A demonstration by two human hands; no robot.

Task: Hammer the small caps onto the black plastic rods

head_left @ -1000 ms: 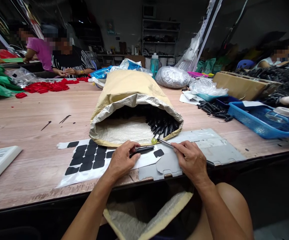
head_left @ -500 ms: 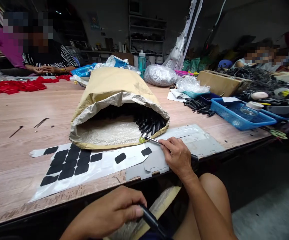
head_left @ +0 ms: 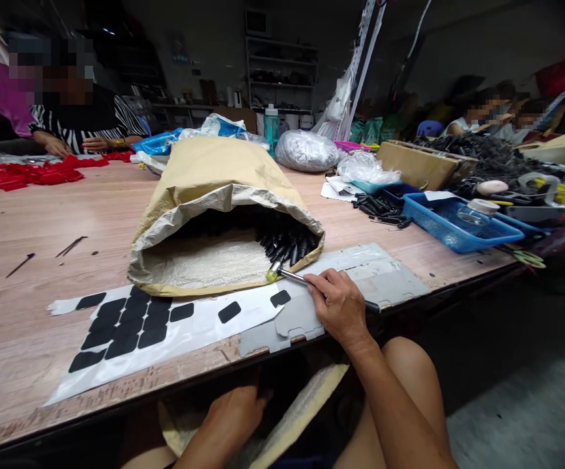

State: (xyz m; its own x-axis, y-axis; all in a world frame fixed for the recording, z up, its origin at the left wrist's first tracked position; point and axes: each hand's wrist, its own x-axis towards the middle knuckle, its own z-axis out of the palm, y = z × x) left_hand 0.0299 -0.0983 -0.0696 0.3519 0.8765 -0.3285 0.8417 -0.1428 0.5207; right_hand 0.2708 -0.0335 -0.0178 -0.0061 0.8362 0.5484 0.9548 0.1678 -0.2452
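My right hand (head_left: 338, 303) grips the shaft of a small hammer (head_left: 289, 276) above the grey board (head_left: 306, 312) at the table's front edge. The hammer's yellow-tipped head lies at the mouth of a big paper sack (head_left: 226, 166), beside black tubular pieces (head_left: 292, 246) inside it. My left hand (head_left: 238, 407) is below the table edge, inside an open second sack (head_left: 306, 410); its fingers are in shadow, and whatever they hold is hidden. A white sheet with black rounded squares (head_left: 152, 332) lies in front of the first sack.
Blue basket (head_left: 458, 228) stands at the right, near loose black pieces (head_left: 377, 207) and a cardboard box (head_left: 419, 163). A silvery plastic bundle (head_left: 306, 151) is behind the sack. Red material (head_left: 28, 174) lies far left, before a seated person. Other people sit back right.
My left hand has moved down into the lower sack, and the black handled piece it held is out of sight. My right hand still holds the hammer. The view has shifted slightly.
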